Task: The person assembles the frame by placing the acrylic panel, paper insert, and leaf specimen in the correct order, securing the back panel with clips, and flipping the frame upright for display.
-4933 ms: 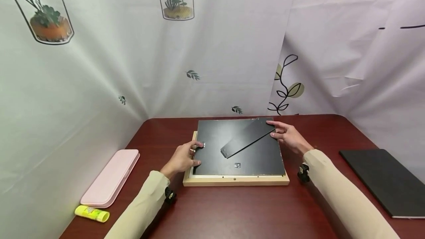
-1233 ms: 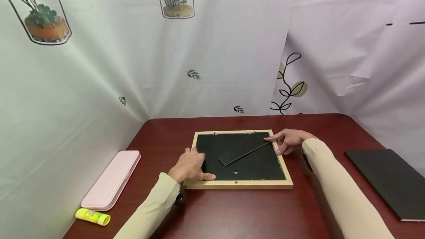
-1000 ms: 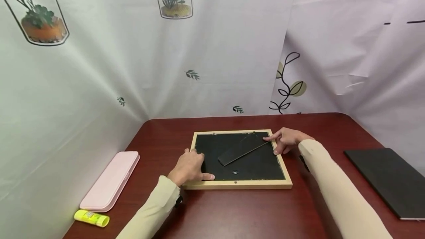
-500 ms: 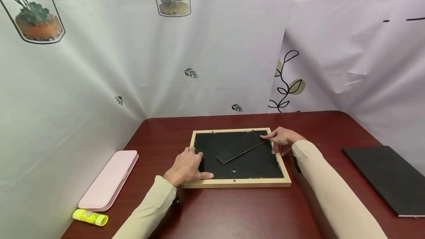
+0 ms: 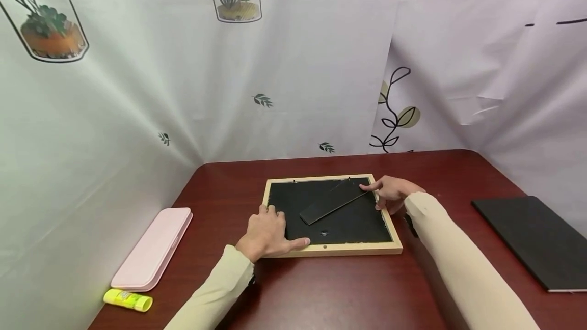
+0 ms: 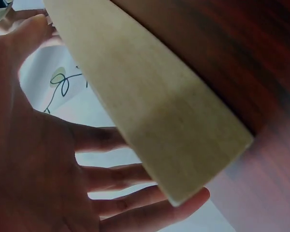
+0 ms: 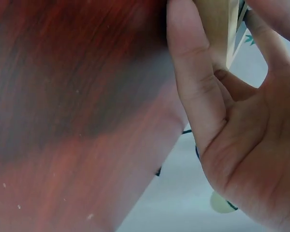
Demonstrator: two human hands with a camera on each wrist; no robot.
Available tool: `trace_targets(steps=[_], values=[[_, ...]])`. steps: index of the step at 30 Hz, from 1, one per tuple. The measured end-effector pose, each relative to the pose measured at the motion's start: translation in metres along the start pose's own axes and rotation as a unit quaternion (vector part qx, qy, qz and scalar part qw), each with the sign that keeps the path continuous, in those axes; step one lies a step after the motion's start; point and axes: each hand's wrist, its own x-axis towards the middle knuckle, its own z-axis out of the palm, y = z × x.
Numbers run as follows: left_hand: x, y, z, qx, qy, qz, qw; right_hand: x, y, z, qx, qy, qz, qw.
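Observation:
A pale wooden picture frame (image 5: 353,250) lies face down on the table, its black backing board (image 5: 357,228) sitting inside the rails. A narrow black stand leg (image 5: 327,207) crosses the board diagonally. My left hand (image 5: 266,230) rests spread over the near left corner, fingers on the left rail and thumb along the front rail. In the left wrist view those fingers (image 6: 118,179) look nearly straight beside the wood. At the far right corner, my right hand (image 5: 390,192) grips the rail's edge: the index finger presses on the board and the thumb lies against the outer side.
A pink case (image 5: 153,248) and a yellow glue stick (image 5: 128,300) lie at the left of the dark red table (image 5: 357,294). On the right is a flat black book or folder (image 5: 534,241). A printed cloth (image 5: 302,65) hangs behind the table.
About five seconds ago the backing board stuck out past the frame's far side; now it sits within the rails. Lately my left thumb has slid right along the front rail.

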Motion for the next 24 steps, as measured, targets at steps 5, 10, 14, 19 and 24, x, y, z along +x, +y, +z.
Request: trace_targets(steps=[5,10,14,19,24], values=[[-0.003,0.001,0.003,0.032,0.007,0.012,0.9994,0.002,-0.006,0.001,-0.029,-0.010,-0.006,0.9995],[0.001,0.006,0.004,0.069,0.027,0.043,0.9963,-0.004,-0.011,-0.003,-0.080,0.000,0.000,0.9968],[0.004,0.010,0.006,0.098,0.039,0.043,0.9935,-0.007,-0.016,-0.006,-0.113,0.013,-0.001,0.9935],[0.002,0.014,0.007,0.112,0.049,0.044,0.9915,-0.007,-0.017,-0.006,-0.124,0.013,-0.022,0.9920],[0.002,0.013,0.002,0.110,0.048,0.051,0.9915,-0.007,-0.016,-0.005,-0.123,0.007,-0.044,0.9914]])
